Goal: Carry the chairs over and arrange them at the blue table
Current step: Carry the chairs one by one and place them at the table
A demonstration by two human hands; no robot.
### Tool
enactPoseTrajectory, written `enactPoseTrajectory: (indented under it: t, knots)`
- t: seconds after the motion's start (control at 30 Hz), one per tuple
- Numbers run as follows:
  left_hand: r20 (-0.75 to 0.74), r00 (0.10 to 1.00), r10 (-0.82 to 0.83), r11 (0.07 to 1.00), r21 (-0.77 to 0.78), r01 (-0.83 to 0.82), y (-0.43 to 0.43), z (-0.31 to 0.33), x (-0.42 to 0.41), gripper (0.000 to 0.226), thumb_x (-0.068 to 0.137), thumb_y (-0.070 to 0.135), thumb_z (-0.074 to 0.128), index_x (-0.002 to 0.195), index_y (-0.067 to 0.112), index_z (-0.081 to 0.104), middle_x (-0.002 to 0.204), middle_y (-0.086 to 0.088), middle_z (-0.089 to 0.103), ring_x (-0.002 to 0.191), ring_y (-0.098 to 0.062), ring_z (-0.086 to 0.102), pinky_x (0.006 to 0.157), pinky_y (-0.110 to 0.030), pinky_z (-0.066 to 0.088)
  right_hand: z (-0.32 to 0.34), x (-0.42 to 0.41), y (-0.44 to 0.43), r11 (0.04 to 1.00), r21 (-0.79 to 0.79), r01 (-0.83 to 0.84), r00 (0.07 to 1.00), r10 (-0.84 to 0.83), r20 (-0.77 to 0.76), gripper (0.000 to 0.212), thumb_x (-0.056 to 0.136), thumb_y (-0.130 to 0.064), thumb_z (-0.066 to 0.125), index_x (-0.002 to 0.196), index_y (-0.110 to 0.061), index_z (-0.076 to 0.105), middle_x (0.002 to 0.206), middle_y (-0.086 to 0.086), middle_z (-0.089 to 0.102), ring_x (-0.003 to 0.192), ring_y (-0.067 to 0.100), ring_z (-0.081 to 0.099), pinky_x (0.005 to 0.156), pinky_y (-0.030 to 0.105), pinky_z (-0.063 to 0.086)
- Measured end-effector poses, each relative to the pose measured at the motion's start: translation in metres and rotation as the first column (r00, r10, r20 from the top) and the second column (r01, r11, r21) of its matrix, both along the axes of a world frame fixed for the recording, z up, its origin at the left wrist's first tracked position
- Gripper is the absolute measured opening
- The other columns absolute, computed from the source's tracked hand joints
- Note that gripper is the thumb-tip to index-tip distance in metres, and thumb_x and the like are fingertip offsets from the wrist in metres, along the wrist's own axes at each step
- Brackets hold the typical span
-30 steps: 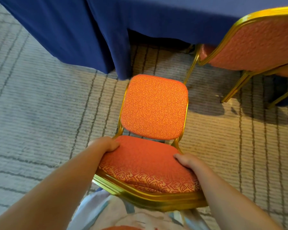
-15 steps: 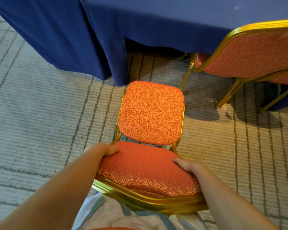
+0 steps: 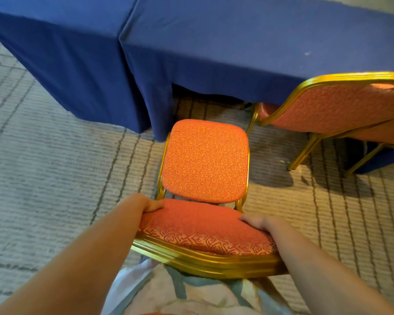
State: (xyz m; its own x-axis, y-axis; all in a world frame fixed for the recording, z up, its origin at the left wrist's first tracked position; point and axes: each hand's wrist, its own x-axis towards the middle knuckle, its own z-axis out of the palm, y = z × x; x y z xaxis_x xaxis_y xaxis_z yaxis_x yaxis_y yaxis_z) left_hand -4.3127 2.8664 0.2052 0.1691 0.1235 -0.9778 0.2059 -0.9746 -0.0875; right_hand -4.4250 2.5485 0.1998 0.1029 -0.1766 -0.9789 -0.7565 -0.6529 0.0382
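The carried chair (image 3: pixel 205 160) was just short of the blue table (image 3: pixel 214 42), its seat facing the draped edge and its backrest (image 3: pixel 203 230) nearest the person. Whether its legs touched the carpet (image 3: pixel 43 178) could not be told. The left hand (image 3: pixel 143 204) gripped the backrest's left shoulder and the right hand (image 3: pixel 259 223) its right shoulder, with the fingers (image 3: pixel 156 206) of both curled over the padded front. The chair's front-to-back axis ran from the hands straight toward the table, both hands equally near, so the coming move was judged a short forward push. A hanging fold of tablecloth (image 3: pixel 162 114) lay just ahead of the seat's left front corner and could snag it. A second chair (image 3: pixel 341 105) sat tucked at the table farther right, apart from the carried one.
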Motion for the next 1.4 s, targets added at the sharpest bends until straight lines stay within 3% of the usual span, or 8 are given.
enactPoseTrajectory:
  t: [0.3,0.5,0.63,0.8,1.0,1.17,1.3,1.4]
  knots:
    - [0.071,0.995,-0.076,0.996,-0.028,0.079,-0.052,0.016,0.109,0.072,0.098,0.058,0.028,0.144,0.003,0.037,0.145,-0.015,0.044,0.108,-0.026,0.058,0.099,-0.033,0.039,0.016,0.112,-0.048,0.997,-0.047,-0.069,0.998,0.069,0.001,0.063,0.102,-0.056,0.025,0.145,-0.013,0.043,0.146,0.009,0.048,0.134,0.025,0.048,0.092,0.025,0.036]
    - [0.137,0.978,-0.158,0.987,0.005,0.159,-0.091,0.022,0.227,0.073,0.096,0.061,0.032,0.146,0.008,0.037,0.15,-0.012,0.039,0.135,-0.029,0.041,0.111,-0.037,0.032,0.009,0.231,-0.095,0.998,-0.037,-0.054,0.999,0.054,0.004,0.071,0.096,-0.067,0.029,0.147,-0.021,0.041,0.129,0.007,0.057,0.109,0.022,0.06,0.083,0.029,0.038]
    - [0.175,0.963,-0.204,0.979,0.01,0.206,-0.113,0.019,0.295,0.074,0.096,0.062,0.029,0.149,0.011,0.032,0.155,-0.011,0.03,0.139,-0.03,0.034,0.114,-0.04,0.026,0.02,0.305,-0.118,0.994,-0.033,-0.1,0.995,0.101,0.009,0.065,0.099,-0.061,0.027,0.15,-0.022,0.035,0.147,0.007,0.046,0.129,0.024,0.05,0.088,0.029,0.033]
    - [0.224,0.965,-0.139,0.99,0.0,0.143,-0.133,0.027,0.366,0.08,0.093,0.063,0.036,0.152,0.012,0.021,0.158,-0.011,0.023,0.142,-0.03,0.028,0.113,-0.041,0.025,0.03,0.383,-0.139,0.996,-0.036,-0.087,0.996,0.086,-0.003,0.07,0.097,-0.064,0.03,0.15,-0.018,0.034,0.148,0.007,0.044,0.122,0.024,0.051,0.092,0.032,0.033]
    - [0.248,0.943,-0.221,0.975,0.021,0.223,-0.153,0.018,0.446,0.075,0.094,0.062,0.033,0.153,0.017,0.022,0.159,-0.009,0.021,0.144,-0.03,0.024,0.116,-0.041,0.021,0.015,0.444,-0.152,0.997,-0.063,-0.045,0.998,0.048,0.043,0.071,0.097,-0.064,0.027,0.154,-0.02,0.027,0.154,0.008,0.037,0.136,0.028,0.042,0.109,0.038,0.031]
    - [0.242,0.931,-0.274,0.96,0.002,0.281,-0.169,0.01,0.488,0.069,0.095,0.059,0.031,0.152,0.021,0.025,0.159,-0.006,0.023,0.143,-0.028,0.028,0.115,-0.043,0.025,0.015,0.483,-0.165,0.991,-0.085,-0.102,0.991,0.109,0.076,0.064,0.101,-0.057,0.027,0.153,-0.019,0.032,0.157,0.007,0.033,0.14,0.026,0.037,0.112,0.036,0.027]
    - [0.175,0.952,-0.252,0.961,-0.069,0.268,-0.197,0.032,0.507,0.059,0.1,0.05,0.028,0.149,0.017,0.032,0.155,-0.006,0.03,0.137,-0.028,0.038,0.11,-0.036,0.031,0.033,0.504,-0.182,0.988,-0.112,-0.102,0.993,0.107,0.041,0.062,0.098,-0.059,0.033,0.143,-0.019,0.046,0.151,0.007,0.043,0.131,0.026,0.048,0.106,0.034,0.035]
    - [0.206,0.95,-0.235,0.967,-0.045,0.249,-0.194,0.029,0.508,0.066,0.095,0.059,0.032,0.149,0.021,0.034,0.156,-0.005,0.03,0.138,-0.028,0.036,0.112,-0.04,0.03,0.05,0.505,-0.182,0.987,-0.146,-0.062,0.997,0.067,0.029,0.066,0.097,-0.061,0.037,0.147,-0.017,0.042,0.153,0.008,0.04,0.134,0.029,0.045,0.106,0.035,0.034]
